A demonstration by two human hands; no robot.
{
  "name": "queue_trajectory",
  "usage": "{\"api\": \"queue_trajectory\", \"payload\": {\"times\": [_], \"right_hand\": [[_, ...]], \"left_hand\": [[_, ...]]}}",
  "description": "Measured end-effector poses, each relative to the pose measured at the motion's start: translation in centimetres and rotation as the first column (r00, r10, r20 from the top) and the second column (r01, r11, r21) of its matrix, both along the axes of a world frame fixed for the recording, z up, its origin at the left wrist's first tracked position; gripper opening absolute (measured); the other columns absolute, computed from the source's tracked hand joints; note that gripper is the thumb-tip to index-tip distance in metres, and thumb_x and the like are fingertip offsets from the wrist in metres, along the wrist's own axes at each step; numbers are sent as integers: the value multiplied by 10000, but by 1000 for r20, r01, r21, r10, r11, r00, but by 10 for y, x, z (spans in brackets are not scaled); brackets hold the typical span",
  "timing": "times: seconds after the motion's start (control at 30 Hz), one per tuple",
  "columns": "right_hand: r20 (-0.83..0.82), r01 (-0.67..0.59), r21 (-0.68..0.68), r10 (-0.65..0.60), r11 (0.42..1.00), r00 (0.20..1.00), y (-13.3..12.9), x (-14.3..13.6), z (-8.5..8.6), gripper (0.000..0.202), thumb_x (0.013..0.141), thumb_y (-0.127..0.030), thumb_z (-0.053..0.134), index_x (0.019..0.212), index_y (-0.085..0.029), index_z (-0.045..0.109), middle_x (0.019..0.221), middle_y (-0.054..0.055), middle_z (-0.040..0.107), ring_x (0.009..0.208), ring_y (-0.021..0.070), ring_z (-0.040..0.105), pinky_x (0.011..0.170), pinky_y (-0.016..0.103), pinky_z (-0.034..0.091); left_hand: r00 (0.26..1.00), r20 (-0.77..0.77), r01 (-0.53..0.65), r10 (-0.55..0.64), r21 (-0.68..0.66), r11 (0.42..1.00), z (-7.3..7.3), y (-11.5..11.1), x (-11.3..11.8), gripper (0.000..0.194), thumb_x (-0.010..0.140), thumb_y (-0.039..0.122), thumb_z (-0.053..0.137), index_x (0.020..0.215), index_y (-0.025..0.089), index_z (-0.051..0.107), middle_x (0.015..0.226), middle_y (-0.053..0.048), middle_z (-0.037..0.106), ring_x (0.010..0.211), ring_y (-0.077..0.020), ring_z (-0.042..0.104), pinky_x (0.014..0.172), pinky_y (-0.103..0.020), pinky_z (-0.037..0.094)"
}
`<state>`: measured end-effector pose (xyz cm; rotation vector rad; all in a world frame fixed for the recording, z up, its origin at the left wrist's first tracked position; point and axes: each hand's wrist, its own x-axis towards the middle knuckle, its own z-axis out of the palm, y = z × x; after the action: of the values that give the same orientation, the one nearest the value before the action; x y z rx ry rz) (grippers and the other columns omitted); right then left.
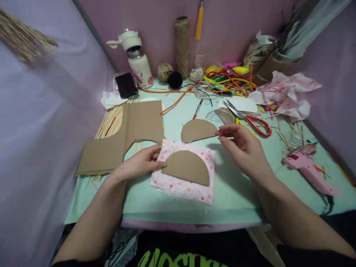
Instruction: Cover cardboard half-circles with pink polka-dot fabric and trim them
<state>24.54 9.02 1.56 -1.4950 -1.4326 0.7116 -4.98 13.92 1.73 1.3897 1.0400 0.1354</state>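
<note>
A brown cardboard half-circle (187, 167) lies on a square of pink floral cloth (180, 189), its straight edge toward me. My left hand (146, 160) pinches the left side of the cloth and the cardboard's left corner, thumb on top. Behind it lies a second cardboard half-circle (198, 129). My right hand (241, 148) is at that piece's right corner, fingers curved and thumb apart; nothing is held in it, and whether the fingertips touch the corner is unclear.
Cut cardboard (144, 120) and thin sticks (111, 122) lie left. Red-handled scissors (258, 125), a protractor (214, 116) and a pen (197, 108) are behind. A pink glue gun (313, 172) lies right. A bottle (140, 68) and twine roll (182, 46) stand at the back.
</note>
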Motion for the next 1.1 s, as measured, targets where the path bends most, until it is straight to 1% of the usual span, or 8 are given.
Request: {"api": "queue_trajectory", "payload": {"times": [0.1,0.23,0.37,0.47,0.57,0.7,0.87,1.1], "right_hand": [[136,-160,-69,168,985,976,-4,-8,-1,252,844,-370,610,1050,-227,596,1014,86,684,905,246,655,765,388,530],[398,-460,-149,479,875,783,-15,-28,-7,706,717,-453,747,1336,-241,481,1266,139,612,1140,352,554,917,516,459],[487,-525,-170,534,834,691,-19,-35,-11,793,711,-374,741,1411,-236,394,1326,158,549,1180,355,503,944,532,425],[476,-464,-88,446,882,758,-11,-26,-11,785,735,-423,713,1412,-223,369,1319,166,538,1179,354,501,963,521,418],[486,-248,71,184,966,854,8,-9,-14,776,764,-477,674,1421,-218,353,1340,175,518,1197,382,491,986,541,389],[514,-21,118,-43,993,857,32,8,-23,784,756,-449,661,1433,-220,339,1404,169,469,1268,405,430,1022,563,341],[537,14,143,-89,990,839,34,6,-27,727,768,-443,654,1403,-220,377,1493,175,365,1368,396,332,1055,587,305],[452,-9,200,-84,980,888,30,8,-26,304,842,-335,589,1122,-216,589,1264,152,587,1209,310,519,1025,497,403]], "left_hand": [[1000,-1,-14,14,-16,1000,0,0,2,432,782,378,674,1160,194,574,680,47,511,546,-98,427,495,-209,270],[998,20,-60,60,-10,998,-1,-1,3,455,763,402,677,1163,197,601,725,15,584,572,-119,486,514,-219,316],[996,-12,-93,94,48,994,-3,-1,2,453,734,383,697,1136,184,628,662,22,560,536,-112,453,497,-214,306],[998,-19,-61,63,67,996,-4,0,0,445,766,374,666,1165,185,612,655,32,530,537,-107,430,499,-212,302],[999,-40,-16,20,90,996,-4,-1,-1,439,810,368,619,1206,182,585,655,45,494,536,-101,400,496,-212,291],[997,-71,-17,25,112,994,-2,-2,1,447,811,372,613,1217,186,584,632,55,473,526,-98,377,495,-210,275],[997,-66,-25,33,122,992,-1,-3,3,465,810,353,603,1238,173,569,687,34,520,552,-101,402,511,-210,284],[995,-62,-65,75,149,987,0,-5,8,312,784,325,611,1044,154,632,681,35,524,558,-103,424,515,-219,291]]}}
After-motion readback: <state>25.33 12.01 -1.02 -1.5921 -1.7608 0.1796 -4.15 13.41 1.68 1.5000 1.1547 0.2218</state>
